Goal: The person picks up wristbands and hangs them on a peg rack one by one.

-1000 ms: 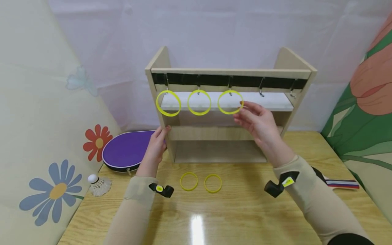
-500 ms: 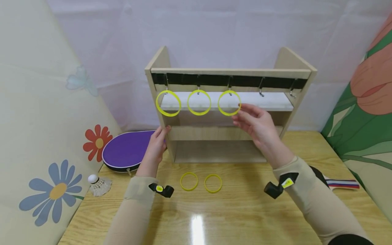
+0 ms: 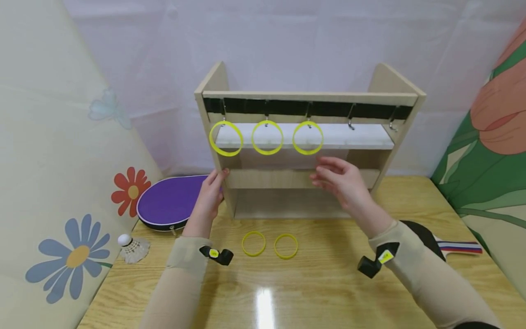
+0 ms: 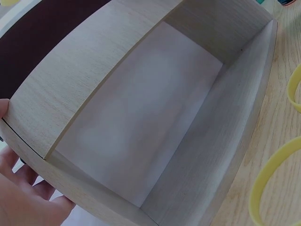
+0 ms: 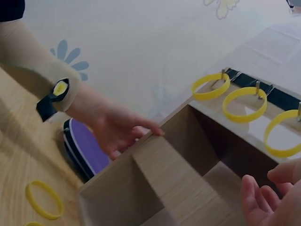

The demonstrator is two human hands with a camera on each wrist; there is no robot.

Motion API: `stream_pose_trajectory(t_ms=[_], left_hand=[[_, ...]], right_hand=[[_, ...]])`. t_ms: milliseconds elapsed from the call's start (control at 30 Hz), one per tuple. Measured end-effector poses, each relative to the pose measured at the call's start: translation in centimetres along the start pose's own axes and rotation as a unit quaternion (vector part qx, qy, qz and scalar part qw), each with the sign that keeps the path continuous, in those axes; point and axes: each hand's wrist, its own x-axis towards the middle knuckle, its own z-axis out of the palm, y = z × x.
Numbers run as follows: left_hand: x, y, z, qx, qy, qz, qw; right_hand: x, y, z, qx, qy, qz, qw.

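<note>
My left hand (image 3: 209,194) grips the left side panel of a small wooden shelf (image 3: 304,179); in the left wrist view its thumb lies at the panel's front edge and its fingers are on the outer side. Three yellow rings (image 3: 308,153) hang from the left, second and middle hooks along the shelf's black strip (image 3: 328,108). Just below and right of the middle ring, my right hand (image 3: 343,180) is held in the air with relaxed fingers, touching nothing. Two more yellow rings (image 3: 286,257) lie flat on the table before the shelf.
Two bare hooks (image 3: 351,118) are at the strip's right end. A purple racket case (image 3: 172,201) and a shuttlecock (image 3: 133,249) lie left of the shelf. On the right, a table tennis bat (image 3: 458,247) lies partly behind my right forearm.
My right hand has let go of the middle ring and moved down from it. That ring now hangs by itself on its hook. The left hand stays in place.
</note>
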Motion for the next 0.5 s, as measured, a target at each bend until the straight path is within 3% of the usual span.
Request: stream_pose_trajectory(t_ms=[333, 500], left_hand=[[-0.1, -0.1, -0.1, 0.004, -0.001, 0.005, 1.0000], [-0.1, -0.1, -0.1, 0.003, -0.003, 0.004, 1.0000]], right_hand=[[-0.6, 3.9, -0.3, -0.070, -0.018, 0.036, 0.9967], [-1.0, 5.8, -0.5, -0.075, -0.028, 0.057, 0.9952]])
